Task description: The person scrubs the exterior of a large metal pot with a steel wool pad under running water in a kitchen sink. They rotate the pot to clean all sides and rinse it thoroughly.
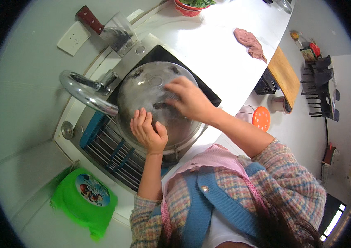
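Note:
A large round metal pan (144, 90) sits over the sink, wet and greyish, with dark patches and a ring mark on its surface. Whether its inside or its underside faces up, I cannot tell. My left hand (149, 131) rests on the near left part of the pan, fingers straight, thumb apart. Above the right half of the pan, my right hand (187, 99) is blurred, its fingers bent toward the surface. A dark shape lies by its fingertips; whether the hand holds anything is unclear. Close to the pan's left edge ends the spout of a chrome faucet (88, 99).
A metal drying rack (113, 148) with blue ends spans the sink's near side. A cleaver (118, 31) stands behind the faucet. On the white counter (212, 46) are a pink cloth (249, 43) and a red bowl (187, 11) of leafy greens. A green jug (82, 201) is lower left.

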A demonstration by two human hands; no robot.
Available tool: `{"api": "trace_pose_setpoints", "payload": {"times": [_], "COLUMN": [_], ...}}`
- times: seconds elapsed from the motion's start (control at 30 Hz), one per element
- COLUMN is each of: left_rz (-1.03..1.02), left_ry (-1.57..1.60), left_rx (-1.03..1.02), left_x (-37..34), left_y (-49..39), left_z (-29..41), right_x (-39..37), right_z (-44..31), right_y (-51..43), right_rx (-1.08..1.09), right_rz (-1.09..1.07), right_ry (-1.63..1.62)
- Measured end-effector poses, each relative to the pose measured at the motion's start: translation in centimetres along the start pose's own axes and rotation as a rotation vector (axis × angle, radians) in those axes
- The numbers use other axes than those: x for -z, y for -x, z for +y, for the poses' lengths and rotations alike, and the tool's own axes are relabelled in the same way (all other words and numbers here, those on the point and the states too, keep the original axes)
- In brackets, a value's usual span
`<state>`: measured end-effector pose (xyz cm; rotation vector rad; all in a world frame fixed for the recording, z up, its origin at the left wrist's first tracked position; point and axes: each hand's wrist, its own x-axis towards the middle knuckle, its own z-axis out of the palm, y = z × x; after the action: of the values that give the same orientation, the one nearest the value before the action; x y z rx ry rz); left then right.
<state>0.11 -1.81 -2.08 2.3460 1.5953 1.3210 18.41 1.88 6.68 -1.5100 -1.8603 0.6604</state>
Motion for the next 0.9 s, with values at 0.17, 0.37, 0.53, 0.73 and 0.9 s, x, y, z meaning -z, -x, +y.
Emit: {"api": "trace_pose_setpoints", "payload": {"times": [0.17, 0.37, 0.53, 0.73, 0.9], "left_rz": [-0.009, 0.012, 0.043, 0.041, 0.014], "left_ry": [0.018, 0.029, 0.025, 0.017, 0.02], "left_rx": [0.017, -0.008, 0.006, 0.012, -0.018], "left_x": [0.0, 0.0, -0.2, -0.1, 0.0], "left_y": [0.1, -0.2, -0.2, -0.1, -0.2], "left_z": [0.1, 0.1, 0.1, 0.3, 0.2], "right_x": [-2.4, -1.3, -1.2, -1.4, -1.8], "right_z": [-2.4, -4.3, -4.2, -1.6, -2.3], "right_y": [-1.9, -3.9, -3.9, -3.5, -3.4], "right_rx": [0.073, -0.099, -0.079, 0.367, 0.179], "right_rz": [-0.277, -0.481, -0.538, -0.38, -0.413], "right_ry": [0.374, 0.499, 0.509, 0.34, 0.43]}}
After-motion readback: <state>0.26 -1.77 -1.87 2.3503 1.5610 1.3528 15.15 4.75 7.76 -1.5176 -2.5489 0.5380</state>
